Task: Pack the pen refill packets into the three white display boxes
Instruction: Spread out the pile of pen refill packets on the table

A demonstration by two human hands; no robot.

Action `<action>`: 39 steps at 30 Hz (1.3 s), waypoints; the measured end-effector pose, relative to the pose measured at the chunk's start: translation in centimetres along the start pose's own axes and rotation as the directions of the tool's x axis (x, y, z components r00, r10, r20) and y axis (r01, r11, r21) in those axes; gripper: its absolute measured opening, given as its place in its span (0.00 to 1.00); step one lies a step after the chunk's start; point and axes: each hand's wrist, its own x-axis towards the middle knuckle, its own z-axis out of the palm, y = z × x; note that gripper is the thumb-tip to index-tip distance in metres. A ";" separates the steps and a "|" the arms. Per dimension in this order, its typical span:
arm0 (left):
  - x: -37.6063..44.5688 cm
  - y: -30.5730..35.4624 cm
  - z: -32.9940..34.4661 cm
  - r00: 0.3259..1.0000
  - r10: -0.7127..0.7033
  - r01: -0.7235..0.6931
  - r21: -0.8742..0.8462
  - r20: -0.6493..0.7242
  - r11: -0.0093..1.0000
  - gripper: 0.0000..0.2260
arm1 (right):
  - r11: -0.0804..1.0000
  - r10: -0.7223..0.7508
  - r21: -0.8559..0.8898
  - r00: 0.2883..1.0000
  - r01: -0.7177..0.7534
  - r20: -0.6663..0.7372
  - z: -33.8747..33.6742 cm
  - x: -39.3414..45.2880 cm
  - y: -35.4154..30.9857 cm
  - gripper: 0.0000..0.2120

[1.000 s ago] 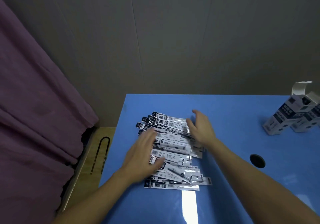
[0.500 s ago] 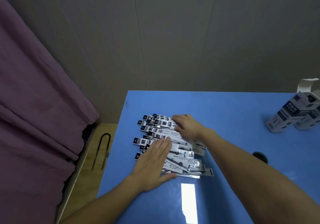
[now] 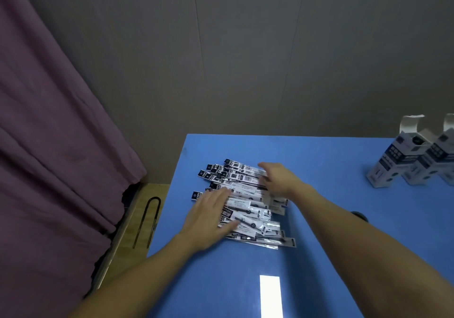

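A loose heap of several pen refill packets (image 3: 248, 204), clear sleeves with black-and-white labels, lies on the left part of the blue table (image 3: 331, 231). My left hand (image 3: 208, 217) rests flat on the heap's near left side, fingers straight and spread. At the far right side of the heap, my right hand (image 3: 277, 177) lies on the packets with fingers reaching left; its fingertips are blurred. White display boxes (image 3: 393, 163) with open top flaps stand at the table's right edge; two show fully, and a third is cut off by the frame.
A purple curtain (image 3: 56, 145) hangs at the left. Between curtain and table a strip of wooden floor holds a black U-shaped bar (image 3: 149, 219). A grey wall stands behind. A dark round hole (image 3: 360, 215) shows in the table right of my forearm.
Both hands keep sliding over the heap, drawing the packets closer together. My left hand has shifted a little up and left; my right hand has moved slightly right along the top packets.
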 end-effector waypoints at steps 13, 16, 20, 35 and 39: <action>1.7 1.9 -3.0 0.347 -0.917 0.901 -0.341 0.198 0.267 0.19 | 0.999 -0.008 0.034 1.000 0.009 -0.025 -2.7 -4.5 4.6 0.23; 1.9 3.8 -2.5 0.350 -0.871 0.916 -0.319 0.345 0.242 0.22 | 0.999 -0.015 0.039 1.000 0.015 -0.001 -2.3 -5.1 4.8 0.22; 2.0 5.9 -2.2 0.345 -0.858 0.933 -0.242 0.381 0.267 0.25 | 0.998 -0.028 0.054 0.999 0.027 0.034 -1.6 -5.9 4.7 0.20; 2.5 3.2 -0.9 0.223 -0.880 0.861 -0.508 0.420 -0.024 0.13 | 0.999 -0.011 0.045 1.000 0.012 -0.019 -1.5 -6.1 3.7 0.18; 1.9 3.9 -2.7 0.255 -0.854 0.809 -0.584 0.454 -0.069 0.16 | 0.999 -0.011 0.053 1.000 0.011 -0.017 -1.0 -6.4 3.3 0.17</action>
